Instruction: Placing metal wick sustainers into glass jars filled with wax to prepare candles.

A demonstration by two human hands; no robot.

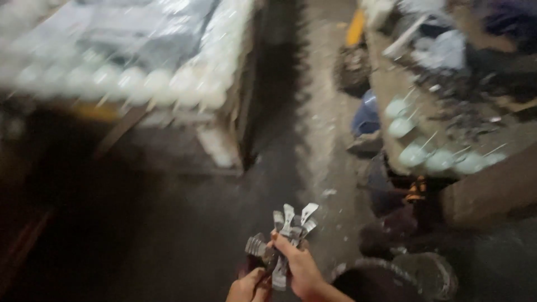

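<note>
The picture is motion-blurred. My right hand (299, 267) grips a bunch of small silvery metal pieces (291, 219) that fan out above the fingers near the bottom centre. My left hand (246, 286) is just below and left of it, closed around the lower end of the same bunch, where a ribbed metal part (256, 245) sticks out. Both hands hover over a dark floor (184, 235).
A bench (140, 89) at upper left carries rows of pale round shapes under plastic sheeting. A cluttered bench (481, 184) at right holds several pale blue-green round objects (436, 159) with thin wires. A dusty aisle (324, 112) runs between them. Dark round containers (403, 274) sit lower right.
</note>
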